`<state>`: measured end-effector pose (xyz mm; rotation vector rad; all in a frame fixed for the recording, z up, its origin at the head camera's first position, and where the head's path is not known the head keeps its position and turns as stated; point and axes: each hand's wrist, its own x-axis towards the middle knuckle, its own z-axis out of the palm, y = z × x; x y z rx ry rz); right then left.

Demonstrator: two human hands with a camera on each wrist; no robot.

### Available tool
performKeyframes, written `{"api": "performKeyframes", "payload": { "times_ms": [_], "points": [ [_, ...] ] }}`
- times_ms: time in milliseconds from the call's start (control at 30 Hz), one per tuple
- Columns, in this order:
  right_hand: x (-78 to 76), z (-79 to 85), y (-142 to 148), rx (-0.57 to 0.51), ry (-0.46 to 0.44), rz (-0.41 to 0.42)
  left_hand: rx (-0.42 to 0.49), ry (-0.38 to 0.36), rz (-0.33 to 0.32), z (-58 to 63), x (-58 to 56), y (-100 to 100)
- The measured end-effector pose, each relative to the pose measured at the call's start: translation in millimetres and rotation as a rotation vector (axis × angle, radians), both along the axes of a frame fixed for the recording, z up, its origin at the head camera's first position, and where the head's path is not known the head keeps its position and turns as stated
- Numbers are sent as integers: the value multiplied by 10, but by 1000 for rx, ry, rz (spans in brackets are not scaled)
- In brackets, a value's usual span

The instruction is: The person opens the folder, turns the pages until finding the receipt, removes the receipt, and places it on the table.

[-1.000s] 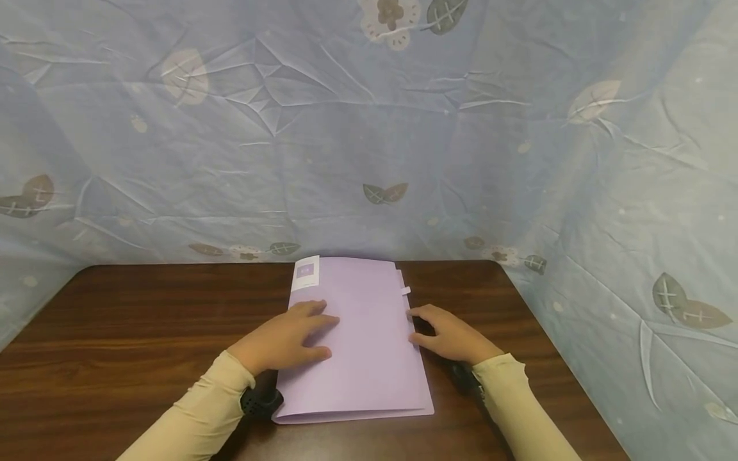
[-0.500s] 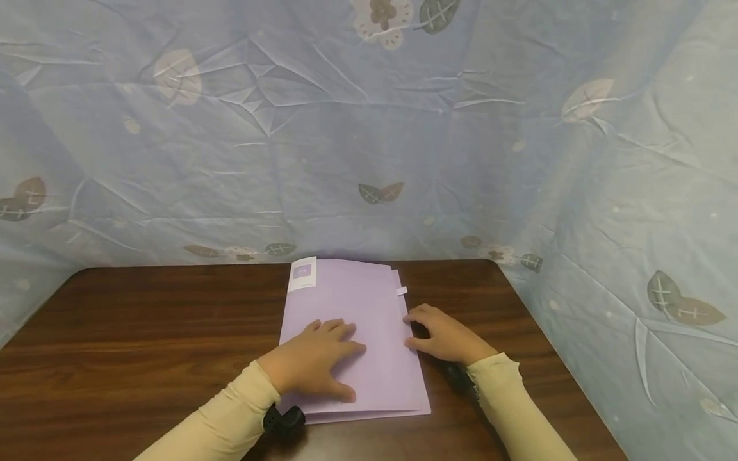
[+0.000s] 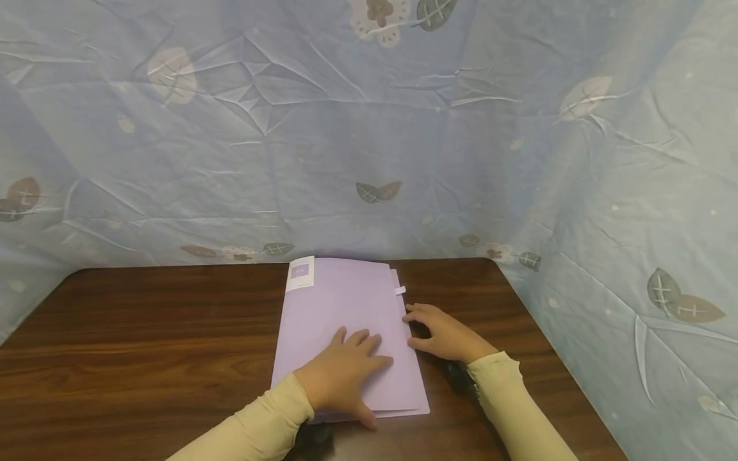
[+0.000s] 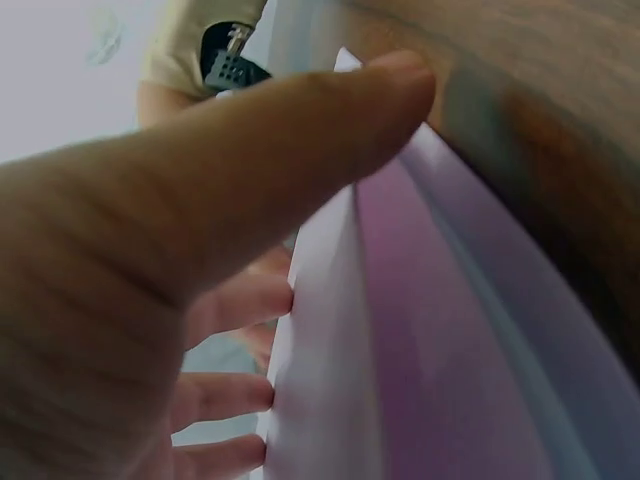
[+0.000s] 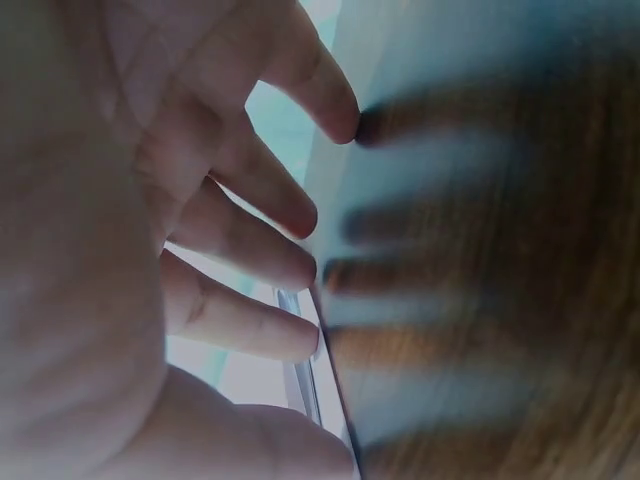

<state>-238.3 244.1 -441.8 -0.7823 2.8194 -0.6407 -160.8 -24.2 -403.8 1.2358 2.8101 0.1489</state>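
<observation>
A closed light-purple file folder (image 3: 340, 301) lies on the table, with a white label (image 3: 301, 274) in its upper left corner and a small white tab (image 3: 400, 291) on its right side. My left hand (image 3: 346, 374) rests on the lower part of the cover with spread fingers, its thumb over the bottom edge. In the left wrist view the fingertips (image 4: 262, 392) touch the cover, and the folder's layers (image 4: 430, 330) show below the thumb. My right hand (image 3: 446, 333) is at the folder's right edge, with fingers and thumb tips touching it or close beside it.
The dark brown wooden table (image 3: 144, 339) extends to both sides of the folder. A pale blue cloth (image 3: 323, 153) with leaf prints hangs behind the table and along its right side. A black wrist device (image 3: 314, 440) sits under the left wrist.
My left hand has slid right and toward the folder's bottom edge, from the cover's left side. The right hand stays at the right edge. The head view shifts slightly.
</observation>
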Motion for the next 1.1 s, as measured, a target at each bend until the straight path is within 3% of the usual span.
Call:
{"api": "performKeyframes", "payload": {
  "times_ms": [233,600,1100],
  "points": [
    [8,1,35,-27,-16,7,-21,95,2,-80,25,145],
    [-15,-28,18,-27,15,-13,-28,176,25,-35,26,232],
    [-40,-53,-17,-17,20,-29,24,120,18,17,-37,198]
  ]
}}
